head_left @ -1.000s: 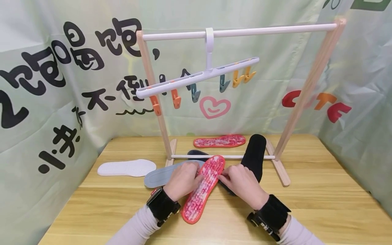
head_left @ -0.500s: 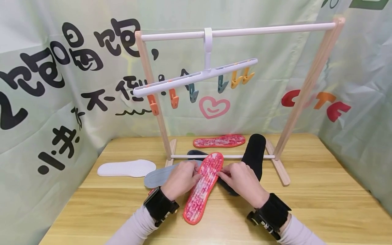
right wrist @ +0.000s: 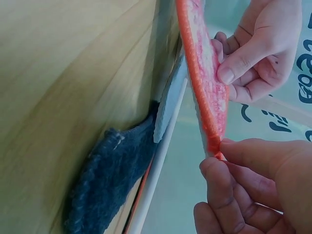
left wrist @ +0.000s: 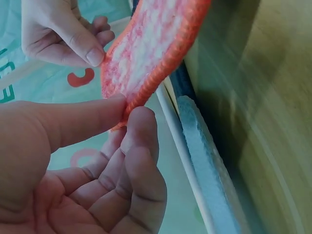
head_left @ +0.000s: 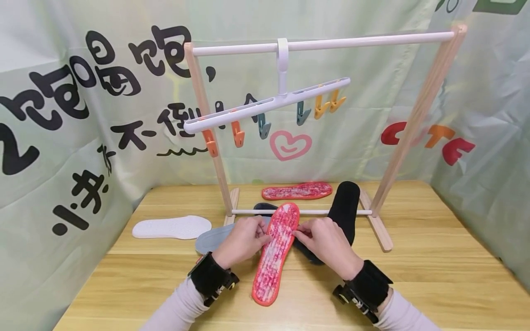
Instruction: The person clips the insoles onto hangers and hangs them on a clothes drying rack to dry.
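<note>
A pink-and-white insole with a red-orange stitched border (head_left: 275, 255) is held between both hands, its far end raised off the table. My left hand (head_left: 242, 241) pinches its left edge between thumb and fingers. On the opposite edge, my right hand (head_left: 329, 243) pinches it the same way; the right wrist view shows the thumb (right wrist: 256, 156) on the patterned face. Behind the left hand lies a grey-blue insole (head_left: 213, 236), partly covered by it. Black insoles (head_left: 344, 211) lie beyond the right hand, one of them half hidden under it.
A wooden rack (head_left: 403, 128) straddles the back of the table. From its top bar hangs a white hanger (head_left: 256, 105) with several orange, blue-grey and yellow clips (head_left: 238, 134). A matching red insole (head_left: 296, 191) lies behind the low bar, a white insole (head_left: 171, 227) at the left.
The held insole has swung a little more upright, its far end shifting left and away and its near end right. My left hand has moved slightly left; the right hand barely moved.
</note>
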{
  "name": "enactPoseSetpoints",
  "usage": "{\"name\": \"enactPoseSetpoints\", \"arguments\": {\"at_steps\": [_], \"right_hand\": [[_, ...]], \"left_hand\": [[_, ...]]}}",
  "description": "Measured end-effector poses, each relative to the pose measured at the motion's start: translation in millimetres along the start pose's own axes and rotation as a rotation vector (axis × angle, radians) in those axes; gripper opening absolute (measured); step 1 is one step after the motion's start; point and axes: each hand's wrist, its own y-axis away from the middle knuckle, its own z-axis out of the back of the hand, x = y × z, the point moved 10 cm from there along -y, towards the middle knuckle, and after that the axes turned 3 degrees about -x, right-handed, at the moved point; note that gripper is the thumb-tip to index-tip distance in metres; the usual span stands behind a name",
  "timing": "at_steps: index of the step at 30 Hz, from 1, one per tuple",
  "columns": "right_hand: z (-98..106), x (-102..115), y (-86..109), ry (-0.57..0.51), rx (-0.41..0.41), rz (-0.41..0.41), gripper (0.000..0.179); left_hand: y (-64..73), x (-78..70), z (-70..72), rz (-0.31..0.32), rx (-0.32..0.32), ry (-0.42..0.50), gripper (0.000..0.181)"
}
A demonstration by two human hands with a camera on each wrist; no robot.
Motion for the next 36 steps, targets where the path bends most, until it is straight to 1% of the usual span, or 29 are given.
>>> {"name": "enactPoseSetpoints", "arguments": {"at_steps": [5,11,19,23,25,30,33,36], "right_hand": [[-1,3,-2.5,-0.017,-0.002,0.005,0.011],[-1,6,-4.3,-0.035,-0.007,0.006,0.009],[0,11,-5.3,-0.044,-0.016,0.005,0.007],[1,15,-6.2,-0.056,-0.025,0.01,0.005],[0,16,-7.0,-0.058,-0.025,0.008,0.004],[1,19,-10.6,-0.068,-0.022,0.001,0.007],[3,21,-11.8,-0.074,-0.028,0.002,0.008],[4,23,-11.6,-0.077,-0.037,0.007,0.007]], "left_hand": [[2.3,2.8,4.6,0.011,0.006,0.061,0.02],[6.7,0.0,9.7,-0.003,0.002,0.082,0.02],[13.3,-6.3,16.3,-0.041,-0.023,0.046,0.021],[15.8,-5.8,19.3,-0.036,-0.031,0.048,0.017],[17.0,-4.9,20.8,-0.024,-0.024,0.066,0.015],[18.3,-4.6,29.1,-0.009,-0.032,0.068,0.013],[19.0,-7.4,34.3,-0.027,-0.049,0.031,0.013],[21.0,-10.7,37.5,-0.045,-0.057,0.019,0.014]]}}
